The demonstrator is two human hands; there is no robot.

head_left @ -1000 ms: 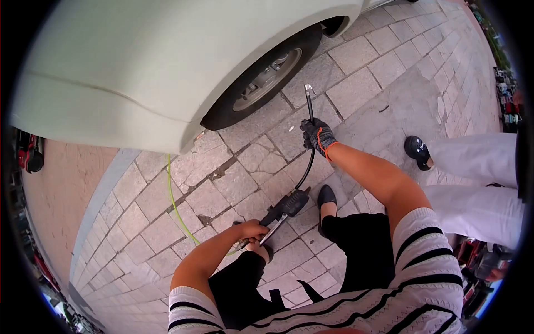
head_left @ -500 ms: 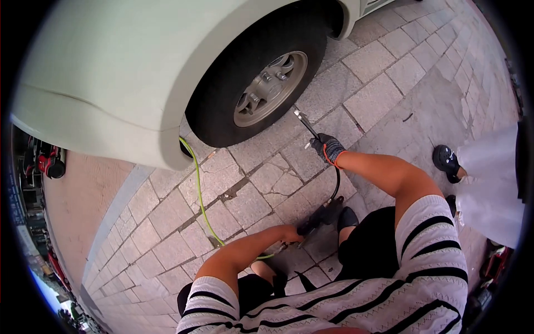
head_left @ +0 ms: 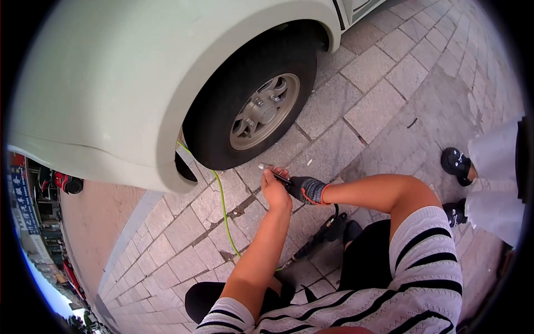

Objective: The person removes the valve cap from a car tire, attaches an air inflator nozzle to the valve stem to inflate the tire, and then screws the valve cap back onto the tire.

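Change: your bare left hand (head_left: 276, 192) has left the black inflator gun (head_left: 314, 240) and come up to the silver metal hose tip (head_left: 262, 166), beside your right hand (head_left: 305, 189).
Left fingers: together on the tip; firmness cannot be told.
Right fingers: in a grey-and-black knit glove with an orange edge, closed round the slim black rubber hose (head_left: 336, 209) just behind the tip.
Tip position: over the pale grey stone paving (head_left: 384, 106), apart from the black rubber tyre (head_left: 214, 131).
Inflator gun: low beside your dark right shoe (head_left: 351, 232); whether it rests on the paving cannot be told.
Supply line: a bright green hose (head_left: 222, 206) runs from near the gun, behind your left forearm, toward the pale vehicle body (head_left: 111, 83).
Caution, gun: unheld by either hand, it could be dragged or knocked if you pull the black hose taut.
Caution, tip: a loose pinch could let it slip.
Caution, feet: a shifted shoe could catch the gun.
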